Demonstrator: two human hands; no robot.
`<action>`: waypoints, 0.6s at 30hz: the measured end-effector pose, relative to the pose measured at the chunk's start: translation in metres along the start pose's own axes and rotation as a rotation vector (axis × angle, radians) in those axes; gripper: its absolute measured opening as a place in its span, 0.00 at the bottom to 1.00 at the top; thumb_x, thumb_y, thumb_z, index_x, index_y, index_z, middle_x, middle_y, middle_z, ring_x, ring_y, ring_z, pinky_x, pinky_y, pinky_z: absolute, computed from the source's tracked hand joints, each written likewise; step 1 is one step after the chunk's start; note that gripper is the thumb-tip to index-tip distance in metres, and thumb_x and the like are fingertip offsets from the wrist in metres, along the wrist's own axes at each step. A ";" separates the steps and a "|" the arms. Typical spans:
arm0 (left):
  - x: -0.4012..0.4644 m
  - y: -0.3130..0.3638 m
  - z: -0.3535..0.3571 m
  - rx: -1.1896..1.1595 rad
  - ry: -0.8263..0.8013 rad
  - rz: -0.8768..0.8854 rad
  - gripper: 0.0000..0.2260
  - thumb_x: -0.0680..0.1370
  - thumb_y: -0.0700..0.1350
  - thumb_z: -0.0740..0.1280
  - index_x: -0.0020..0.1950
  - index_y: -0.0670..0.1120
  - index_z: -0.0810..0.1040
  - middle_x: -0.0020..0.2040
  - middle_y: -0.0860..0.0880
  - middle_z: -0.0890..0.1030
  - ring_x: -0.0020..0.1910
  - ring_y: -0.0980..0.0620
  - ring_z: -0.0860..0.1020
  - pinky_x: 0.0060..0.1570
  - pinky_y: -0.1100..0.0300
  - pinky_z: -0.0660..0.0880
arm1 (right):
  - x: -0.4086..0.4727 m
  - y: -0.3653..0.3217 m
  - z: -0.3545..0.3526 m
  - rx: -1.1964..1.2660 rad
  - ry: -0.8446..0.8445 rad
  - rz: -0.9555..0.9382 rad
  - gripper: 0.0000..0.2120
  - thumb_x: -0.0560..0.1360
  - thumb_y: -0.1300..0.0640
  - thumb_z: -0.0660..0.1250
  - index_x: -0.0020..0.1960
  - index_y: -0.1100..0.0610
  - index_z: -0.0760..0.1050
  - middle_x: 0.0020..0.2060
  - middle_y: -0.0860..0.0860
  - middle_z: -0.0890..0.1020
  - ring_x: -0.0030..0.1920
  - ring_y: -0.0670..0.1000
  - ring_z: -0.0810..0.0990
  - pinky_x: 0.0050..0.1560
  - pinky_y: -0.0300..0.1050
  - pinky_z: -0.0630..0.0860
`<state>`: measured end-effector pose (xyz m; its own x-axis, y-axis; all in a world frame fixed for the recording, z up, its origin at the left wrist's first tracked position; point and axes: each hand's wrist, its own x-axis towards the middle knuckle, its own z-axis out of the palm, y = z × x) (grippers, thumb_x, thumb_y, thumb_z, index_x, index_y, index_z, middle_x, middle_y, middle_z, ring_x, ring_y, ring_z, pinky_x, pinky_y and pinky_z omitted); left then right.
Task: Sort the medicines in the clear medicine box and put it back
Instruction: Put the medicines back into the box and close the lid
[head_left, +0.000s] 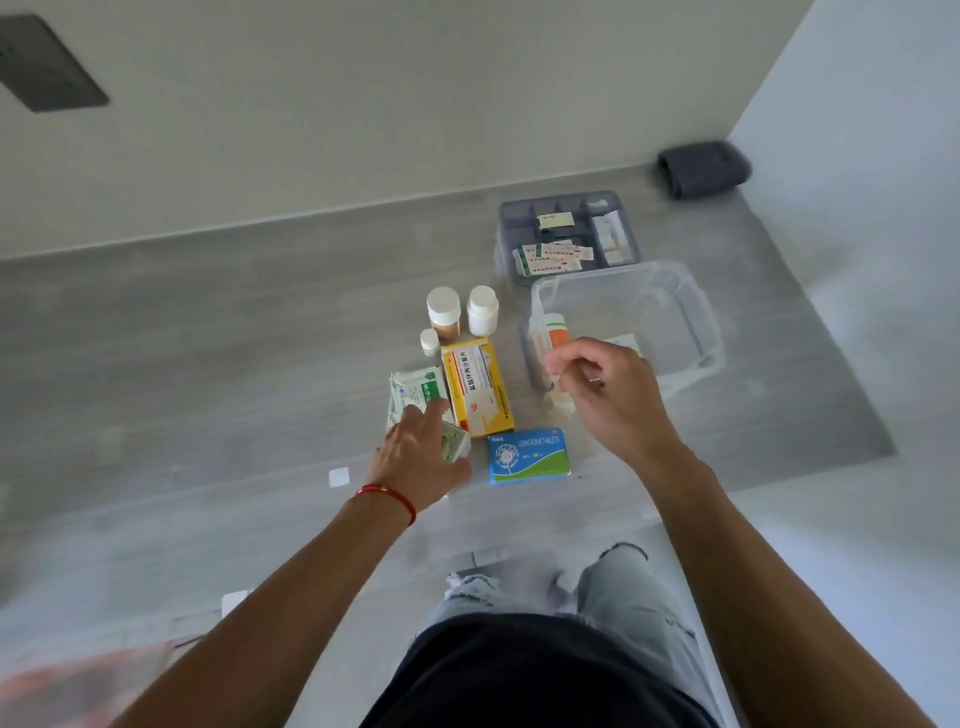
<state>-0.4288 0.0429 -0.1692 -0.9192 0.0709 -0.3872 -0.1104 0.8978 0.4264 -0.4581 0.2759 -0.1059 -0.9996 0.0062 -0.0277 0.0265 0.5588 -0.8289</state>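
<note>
The clear medicine box (675, 306) stands on the grey floor with a white bottle with an orange label (557, 332) against its left wall. My right hand (608, 389) hovers at the box's near left corner, fingers loosely curled, holding nothing that I can see. My left hand (421, 457) grips a small white-and-green box (456, 441) beside green sachets (418, 389). A yellow medicine box (478, 387) and a blue tablet box (527, 456) lie between my hands. Three white-capped bottles (444, 312) stand behind the yellow box.
A grey compartment tray (506, 218) with plasters and small packets sits behind the clear box. A dark folded cloth (704, 169) lies in the far right corner by the wall. My knees in light jeans (613, 597) are near the bottom.
</note>
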 end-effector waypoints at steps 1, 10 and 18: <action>0.000 0.000 0.001 -0.014 0.003 -0.014 0.31 0.70 0.55 0.72 0.71 0.52 0.65 0.60 0.46 0.76 0.56 0.45 0.77 0.54 0.54 0.74 | 0.004 0.001 0.001 0.001 -0.017 -0.014 0.10 0.78 0.63 0.66 0.49 0.52 0.85 0.42 0.40 0.86 0.43 0.41 0.85 0.47 0.34 0.78; -0.014 0.022 -0.021 -0.116 0.152 -0.223 0.27 0.72 0.43 0.73 0.70 0.48 0.69 0.49 0.45 0.83 0.47 0.42 0.81 0.47 0.58 0.74 | 0.049 0.022 -0.012 0.063 -0.307 -0.160 0.09 0.80 0.59 0.66 0.53 0.51 0.85 0.43 0.37 0.85 0.45 0.37 0.83 0.49 0.30 0.77; -0.029 0.084 -0.092 -0.640 0.243 -0.182 0.25 0.71 0.37 0.77 0.64 0.55 0.76 0.52 0.47 0.85 0.54 0.48 0.83 0.46 0.54 0.82 | 0.082 0.013 -0.043 0.208 -0.656 -0.209 0.11 0.79 0.54 0.70 0.59 0.42 0.81 0.53 0.39 0.84 0.51 0.38 0.82 0.52 0.36 0.79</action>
<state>-0.4457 0.0763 -0.0469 -0.9150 -0.2220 -0.3370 -0.4027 0.4488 0.7977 -0.5403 0.3196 -0.0948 -0.7732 -0.6201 -0.1327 -0.0983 0.3239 -0.9410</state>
